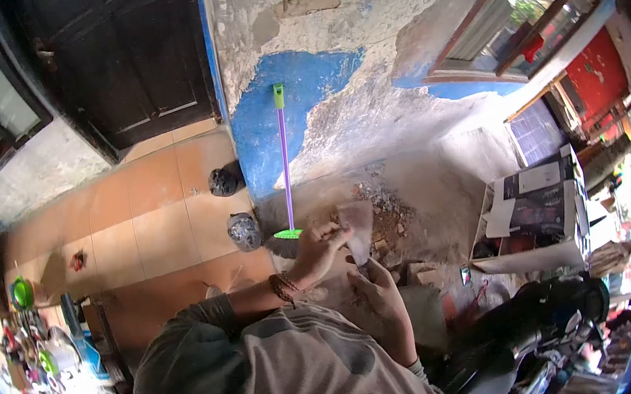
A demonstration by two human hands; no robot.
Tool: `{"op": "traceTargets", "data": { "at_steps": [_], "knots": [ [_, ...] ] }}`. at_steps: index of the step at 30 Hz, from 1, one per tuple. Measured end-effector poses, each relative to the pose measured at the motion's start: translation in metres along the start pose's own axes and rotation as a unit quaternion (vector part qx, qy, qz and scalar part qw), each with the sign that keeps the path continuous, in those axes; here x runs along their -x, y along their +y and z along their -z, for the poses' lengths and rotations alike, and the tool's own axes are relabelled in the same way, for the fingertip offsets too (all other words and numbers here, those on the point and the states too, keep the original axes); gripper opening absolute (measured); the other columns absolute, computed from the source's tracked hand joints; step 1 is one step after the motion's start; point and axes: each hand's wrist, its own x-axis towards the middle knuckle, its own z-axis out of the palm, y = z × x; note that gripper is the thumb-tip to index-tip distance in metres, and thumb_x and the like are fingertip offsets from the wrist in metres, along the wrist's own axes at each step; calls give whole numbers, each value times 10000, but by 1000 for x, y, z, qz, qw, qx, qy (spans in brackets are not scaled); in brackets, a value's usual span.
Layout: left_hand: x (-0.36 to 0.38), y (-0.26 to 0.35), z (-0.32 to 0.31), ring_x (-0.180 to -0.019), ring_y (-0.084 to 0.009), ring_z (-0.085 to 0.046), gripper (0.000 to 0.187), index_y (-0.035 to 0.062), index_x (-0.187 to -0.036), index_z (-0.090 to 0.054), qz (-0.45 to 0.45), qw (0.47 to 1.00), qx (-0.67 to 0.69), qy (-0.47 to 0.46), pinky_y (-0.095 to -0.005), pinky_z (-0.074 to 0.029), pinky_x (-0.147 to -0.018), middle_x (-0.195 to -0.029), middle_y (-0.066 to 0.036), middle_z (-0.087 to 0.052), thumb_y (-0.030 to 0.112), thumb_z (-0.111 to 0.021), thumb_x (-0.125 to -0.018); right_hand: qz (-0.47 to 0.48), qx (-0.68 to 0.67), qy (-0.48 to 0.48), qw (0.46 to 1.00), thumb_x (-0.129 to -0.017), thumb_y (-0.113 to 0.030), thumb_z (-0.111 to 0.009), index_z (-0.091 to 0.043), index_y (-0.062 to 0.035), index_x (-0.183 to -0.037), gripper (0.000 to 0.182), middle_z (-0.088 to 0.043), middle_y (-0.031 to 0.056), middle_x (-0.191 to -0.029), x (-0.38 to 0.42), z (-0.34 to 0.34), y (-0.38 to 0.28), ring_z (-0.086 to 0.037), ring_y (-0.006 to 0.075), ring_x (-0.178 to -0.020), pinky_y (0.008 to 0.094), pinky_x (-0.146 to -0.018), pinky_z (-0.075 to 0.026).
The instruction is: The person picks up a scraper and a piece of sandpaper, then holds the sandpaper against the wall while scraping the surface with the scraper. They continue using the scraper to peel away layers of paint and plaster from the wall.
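Note:
A putty knife [358,227] with a wide, pale, dusty blade is held up in front of my body. My right hand [380,287] is closed around its narrow lower end, so the handle is mostly hidden. From the left, my left hand [316,252] reaches across with a beaded bracelet on its wrist, its fingers closed against the blade's edge. Just behind that hand, a broom [285,161] with a purple stick and green head leans upright against the wall. Rubble and paint flakes [390,211] lie on the floor beyond the blade.
The wall [367,104] has peeling blue and white paint. Two dark plastic bundles [243,232] sit by its corner. An open cardboard box [532,258] stands at right, with a black motorcycle seat [534,308] nearer me. Clutter [55,355] fills the lower left.

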Motion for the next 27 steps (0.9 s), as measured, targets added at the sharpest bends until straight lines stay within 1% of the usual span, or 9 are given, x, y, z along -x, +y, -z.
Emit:
{"op": "traceTargets", "data": {
  "at_steps": [5,9,10,11,13,15,23,25,27],
  "knots": [
    [27,0,129,-747,-111,-610,228,-30,-978,-662,58,970,228,56,-249,-498,-679,-893,-47,-657,174,-635,-879,-14,58,-66,996,-925,-179,-604,-518,-30,-1221,343,-552,-34,-764,-39,-91,26,-472,34,-586,201,-506,-385],
    [65,-25,285,-806,-168,-635,179,-39,-938,-641,-2,981,136,140,-309,-523,-720,-905,-76,-656,126,-578,-910,-36,104,-222,969,-910,-183,-625,-465,-38,-1305,450,-580,-20,-818,-92,-221,45,-485,42,-602,206,-510,-412],
    [85,17,298,-789,-154,-617,259,-20,-957,-637,31,961,185,203,-285,-489,-739,-896,-65,-654,206,-511,-952,-16,136,-223,965,-908,-192,-628,-472,-39,-1289,439,-581,-18,-814,-95,-259,49,-501,42,-608,210,-508,-423],
    [91,-19,350,-840,-136,-629,234,-42,-1061,-610,32,964,204,168,-276,-499,-723,-951,-75,-658,148,-562,-934,8,171,-234,957,-906,-202,-630,-478,-41,-1272,428,-583,-17,-810,-102,-298,52,-517,43,-613,213,-507,-433],
    [109,0,392,-880,-129,-624,238,-29,-1086,-601,26,940,276,197,-257,-488,-734,-971,-66,-651,151,-568,-934,133,112,-299,938,-897,-217,-639,-499,-35,-1203,382,-579,0,-792,-123,-359,89,-539,50,-595,222,-500,-444],
    [117,0,426,-851,-132,-630,180,4,-1010,-624,13,920,289,266,-262,-487,-729,-958,-52,-658,158,-602,-919,-12,164,-325,931,-879,-246,-653,-522,-19,-1123,358,-579,40,-747,-107,-410,27,-529,93,-521,238,-450,-423],
    [85,-7,522,-813,-160,-644,192,4,-1021,-623,-8,924,312,220,-297,-514,-703,-931,-65,-666,157,-616,-906,-18,115,-304,946,-894,-242,-630,-487,-33,-1240,429,-551,25,-709,-175,-488,61,-537,95,-497,238,-408,-420],
    [65,-10,543,-825,-161,-642,174,8,-1029,-622,20,924,318,210,-298,-516,-718,-932,-62,-666,134,-599,-912,116,124,-306,937,-897,-219,-628,-498,-49,-1233,398,-561,26,-702,-216,-498,92,-535,86,-483,227,-411,-422],
    [43,-7,571,-839,-165,-640,161,14,-1022,-626,47,931,311,184,-297,-514,-726,-936,-55,-662,128,-596,-912,58,104,-303,945,-897,-221,-627,-516,-45,-1211,378,-562,23,-699,-242,-515,83,-529,83,-476,225,-413,-421]
  ]
}}
